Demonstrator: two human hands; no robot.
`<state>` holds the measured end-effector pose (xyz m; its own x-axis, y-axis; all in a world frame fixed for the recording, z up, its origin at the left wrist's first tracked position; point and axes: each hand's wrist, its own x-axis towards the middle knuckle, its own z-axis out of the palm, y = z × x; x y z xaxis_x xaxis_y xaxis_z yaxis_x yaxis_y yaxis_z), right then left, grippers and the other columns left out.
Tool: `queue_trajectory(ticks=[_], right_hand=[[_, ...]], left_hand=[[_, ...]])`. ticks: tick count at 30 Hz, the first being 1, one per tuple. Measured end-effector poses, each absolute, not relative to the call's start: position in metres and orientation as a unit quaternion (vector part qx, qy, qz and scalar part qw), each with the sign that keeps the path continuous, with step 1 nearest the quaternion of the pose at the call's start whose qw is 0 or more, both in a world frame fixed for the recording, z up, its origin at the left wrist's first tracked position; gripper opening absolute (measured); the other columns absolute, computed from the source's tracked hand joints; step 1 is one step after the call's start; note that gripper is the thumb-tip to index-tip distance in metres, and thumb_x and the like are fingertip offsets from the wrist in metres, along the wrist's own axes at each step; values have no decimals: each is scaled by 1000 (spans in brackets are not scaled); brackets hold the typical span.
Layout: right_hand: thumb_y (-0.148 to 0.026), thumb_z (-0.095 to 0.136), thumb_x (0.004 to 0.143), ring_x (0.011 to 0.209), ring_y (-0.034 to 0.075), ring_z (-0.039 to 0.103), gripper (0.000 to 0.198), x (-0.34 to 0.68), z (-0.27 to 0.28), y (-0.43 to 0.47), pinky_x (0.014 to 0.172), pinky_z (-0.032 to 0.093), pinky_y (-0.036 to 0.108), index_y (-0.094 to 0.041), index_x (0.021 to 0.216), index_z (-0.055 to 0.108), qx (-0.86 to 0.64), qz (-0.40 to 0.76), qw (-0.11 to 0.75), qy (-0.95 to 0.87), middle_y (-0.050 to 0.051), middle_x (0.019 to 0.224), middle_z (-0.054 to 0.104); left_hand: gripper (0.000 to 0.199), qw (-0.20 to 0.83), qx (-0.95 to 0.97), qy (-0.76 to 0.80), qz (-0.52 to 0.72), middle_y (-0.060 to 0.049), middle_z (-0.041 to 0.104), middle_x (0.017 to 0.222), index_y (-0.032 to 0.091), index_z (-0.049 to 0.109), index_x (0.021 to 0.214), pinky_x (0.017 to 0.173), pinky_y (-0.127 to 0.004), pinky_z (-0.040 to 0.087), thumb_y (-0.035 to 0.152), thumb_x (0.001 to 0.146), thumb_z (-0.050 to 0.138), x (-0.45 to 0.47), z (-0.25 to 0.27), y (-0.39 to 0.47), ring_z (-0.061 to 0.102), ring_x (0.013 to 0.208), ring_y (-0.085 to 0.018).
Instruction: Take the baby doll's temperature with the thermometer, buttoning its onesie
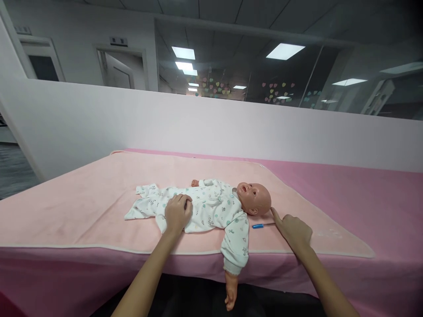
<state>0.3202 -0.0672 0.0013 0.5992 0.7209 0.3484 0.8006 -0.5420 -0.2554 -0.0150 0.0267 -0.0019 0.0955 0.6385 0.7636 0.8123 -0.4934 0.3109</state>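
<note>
A baby doll [211, 207] in a white patterned sleepsuit lies on its back, its head [259, 198] to the right and one arm hanging over the table's front edge. My left hand [178, 212] rests on the doll's hip with its fingers curled in. A dark spot shows between thumb and fingers; whether it is an object or shadow is unclear. My right hand [295, 230] has its index finger stretched out to the back of the doll's head, the other fingers folded. Beside the head lies a blue-capped pen-like stick [258, 226], its right end reaching behind my right hand.
A peach mat [99, 211] with a pale edge lies under the doll, over a pink cloth [380, 198] covering the table. Behind the table runs a low white partition [211, 123], with a glass wall [251, 66] and a doorway [122, 70] beyond it.
</note>
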Motion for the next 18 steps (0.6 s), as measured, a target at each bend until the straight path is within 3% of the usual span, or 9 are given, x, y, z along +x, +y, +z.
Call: queue_trajectory(ticks=[4, 9, 13, 15, 18], right_hand=[[-53, 33, 83, 62, 25, 60, 55, 301, 6, -76, 52, 36, 30, -15, 65, 69, -880, -130, 218, -402, 16, 64, 63], [-44, 34, 86, 47, 14, 49, 49, 244, 8, -56, 48, 28, 24, -18, 52, 59, -728, -154, 373, -554, 5, 51, 58], [-31, 38, 85, 65, 15, 57, 29, 201, 13, -16, 54, 35, 22, -18, 79, 63, -613, -160, 490, -599, 5, 78, 66], [-28, 40, 83, 73, 16, 58, 25, 189, 13, -2, 56, 37, 23, -17, 91, 61, -602, -161, 497, -604, 6, 89, 65], [-24, 40, 82, 75, 17, 58, 24, 182, 4, 5, 56, 38, 23, -17, 94, 59, -597, -144, 495, -615, 5, 89, 65]], left_hand=[[15, 96, -735, -493, -456, -1, 62, 75, 21, 57, 73, 71, -31, 37, 17, 78, 43, -15, -1, 27, 53, 74, -18], [16, 98, -732, -492, -461, -1, 62, 74, 21, 58, 72, 71, -31, 38, 19, 77, 44, -15, -2, 28, 54, 74, -18], [16, 99, -732, -495, -458, -1, 62, 75, 21, 58, 72, 71, -30, 38, 18, 78, 44, -15, -1, 28, 53, 74, -17], [16, 94, -732, -494, -460, -1, 62, 75, 21, 57, 72, 71, -30, 38, 18, 78, 43, -15, 0, 26, 53, 74, -17], [15, 74, -722, -501, -472, 0, 61, 73, 21, 58, 71, 71, -29, 39, 18, 77, 44, -15, 0, 23, 53, 74, -16]])
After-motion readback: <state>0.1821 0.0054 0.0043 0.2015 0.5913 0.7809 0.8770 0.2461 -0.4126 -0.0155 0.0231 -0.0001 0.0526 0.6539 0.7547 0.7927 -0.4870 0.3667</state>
